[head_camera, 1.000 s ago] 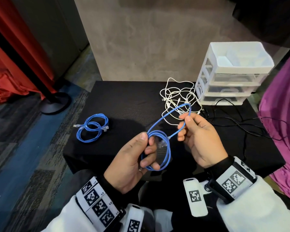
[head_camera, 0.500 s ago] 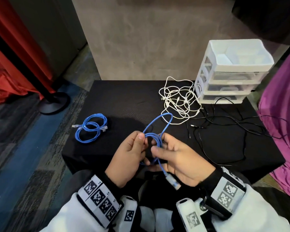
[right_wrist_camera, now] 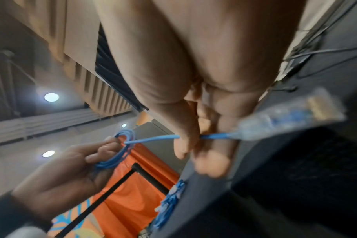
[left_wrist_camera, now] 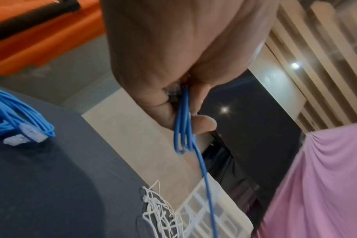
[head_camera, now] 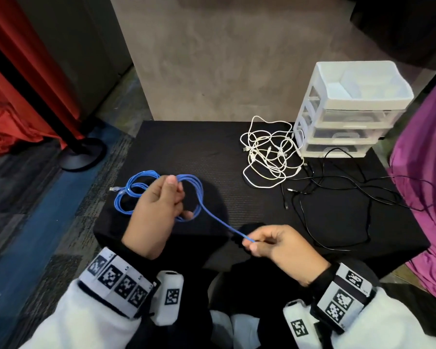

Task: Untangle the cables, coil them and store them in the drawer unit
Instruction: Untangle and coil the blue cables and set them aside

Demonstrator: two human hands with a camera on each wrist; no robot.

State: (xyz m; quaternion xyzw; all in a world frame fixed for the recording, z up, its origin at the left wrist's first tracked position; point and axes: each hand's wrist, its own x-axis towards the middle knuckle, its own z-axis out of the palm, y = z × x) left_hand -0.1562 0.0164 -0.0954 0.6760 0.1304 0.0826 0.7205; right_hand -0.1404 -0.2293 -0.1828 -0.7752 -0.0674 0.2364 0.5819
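The blue network cable was held above the near-left part of the black worktop, most of it gathered into loops and one straight tail running down to the right. The left hand gripped the bundle of loops, thumb pressed on top and fingers curled through them. The right hand pinched the tail near its end; the right-wrist view showed the clear plug sticking out behind the fingers. A second blue cable, already coiled, lay on the worktop just beyond the left hand.

Farther right a tangle of white cables lay touching the foot of the white drawer unit, whose drawers all looked shut, and loose black cables sprawled in front of it.

The step in hand appeared to be coiling this second blue cable, nearly finished. The next move probably called for wrapping or tucking the tail around the loops so the coil would hold, while the left hand kept the loops from springing apart.
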